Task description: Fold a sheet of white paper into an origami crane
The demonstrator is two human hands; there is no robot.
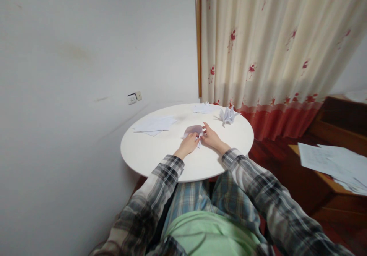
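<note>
A small folded piece of white paper [192, 129] lies in the middle of the round white table, its far part curving up and shaded. My left hand [189, 143] rests over its near side, fingers closed on the paper. On the right edge of the paper is my right hand [211, 136], its index finger raised and apart from the thumb, which reaches close to the left fingertips. A narrow folded tip of the paper shows below the fingers. The fingers hide most of the folds.
Flat sheets of paper [155, 124] lie on the table's left. Folded paper shapes [227, 115] sit at its far right, and more paper [202, 108] lies at the back edge. Printed sheets [332, 162] cover wooden furniture on the right. The wall [71, 133] stands close on the left.
</note>
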